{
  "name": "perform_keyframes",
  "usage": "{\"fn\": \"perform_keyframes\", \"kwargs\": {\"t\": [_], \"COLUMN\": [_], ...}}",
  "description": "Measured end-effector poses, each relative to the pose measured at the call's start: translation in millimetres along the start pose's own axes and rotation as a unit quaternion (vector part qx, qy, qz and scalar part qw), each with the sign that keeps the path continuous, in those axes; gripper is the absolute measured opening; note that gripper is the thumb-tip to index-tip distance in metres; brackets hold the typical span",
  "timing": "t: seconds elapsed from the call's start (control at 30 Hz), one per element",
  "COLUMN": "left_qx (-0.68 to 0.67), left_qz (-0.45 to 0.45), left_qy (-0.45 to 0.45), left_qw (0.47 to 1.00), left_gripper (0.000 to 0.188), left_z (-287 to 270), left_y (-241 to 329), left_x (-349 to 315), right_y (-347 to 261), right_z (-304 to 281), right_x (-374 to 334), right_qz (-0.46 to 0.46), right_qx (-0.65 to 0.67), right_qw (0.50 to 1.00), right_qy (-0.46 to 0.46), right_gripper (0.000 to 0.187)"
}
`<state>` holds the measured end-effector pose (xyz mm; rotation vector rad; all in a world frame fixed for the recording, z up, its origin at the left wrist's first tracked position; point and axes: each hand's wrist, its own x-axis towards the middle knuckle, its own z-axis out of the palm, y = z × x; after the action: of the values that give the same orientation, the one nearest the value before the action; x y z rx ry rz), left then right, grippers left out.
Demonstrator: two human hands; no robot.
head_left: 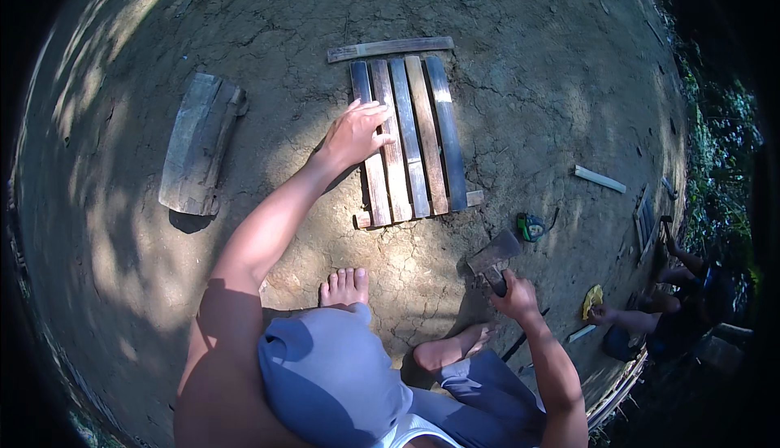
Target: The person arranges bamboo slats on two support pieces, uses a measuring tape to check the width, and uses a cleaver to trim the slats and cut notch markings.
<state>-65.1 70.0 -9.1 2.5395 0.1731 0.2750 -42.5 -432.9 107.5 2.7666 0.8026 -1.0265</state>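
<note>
**Slatted bamboo panel [409,135] at 12 o'clock, apparently being lined up**

Just beyond it, at its 12 o'clock, lies a loose strip [390,48]. The left hand [353,135], grip wide, touches the leftward slats [376,188]; the right hand [517,298] grips a broad-headed tool [494,253] at the panel's 5 o'clock. The next move likely calls for steady slats.

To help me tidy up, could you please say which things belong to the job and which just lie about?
Job:
slats, under left hand
broad-headed tool, in right hand
probably loose strip

Apparently lying about:
log
tape measure
pale stick
</note>
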Motion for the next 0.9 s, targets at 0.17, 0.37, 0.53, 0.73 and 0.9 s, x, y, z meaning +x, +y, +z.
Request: {"fn": "perform_keyframes", "kwargs": {"t": [0.17,0.37,0.53,0.73,0.9], "left_qx": [-0.082,0.07,0.116,-0.139,-0.217], "left_qz": [-0.217,-0.134,-0.12,-0.305,-0.311], "left_qy": [0.085,0.062,-0.017,-0.001,-0.214], "left_qw": [0.969,0.987,0.986,0.942,0.9], "left_gripper": [0.038,0.043,0.046,0.025,0.024], "left_z": [-17.4,-41.5,-54.5,-38.3,-35.7], "left_y": [-40.5,-115.0,-122.5,-48.1,37.8], "left_x": [23.3,68.9,101.7,-1.6,-117.5], "right_y": [92.6,78.6,-54.2,-118.5,-137.2], "right_z": [15.7,-13.9,-64.4,-59.8,-50.1], "right_x": [-46.6,-28.3,57.5,185.0,208.8], "right_qz": [-0.053,-0.148,-0.155,-0.072,0.015], "right_qx": [-0.053,-0.142,0.023,0.147,0.243], "right_qw": [0.997,0.979,0.977,0.948,0.951], "right_qy": [0.024,0.012,0.142,0.273,0.191], "right_gripper": [0.042,0.042,0.034,0.043,0.042]}}
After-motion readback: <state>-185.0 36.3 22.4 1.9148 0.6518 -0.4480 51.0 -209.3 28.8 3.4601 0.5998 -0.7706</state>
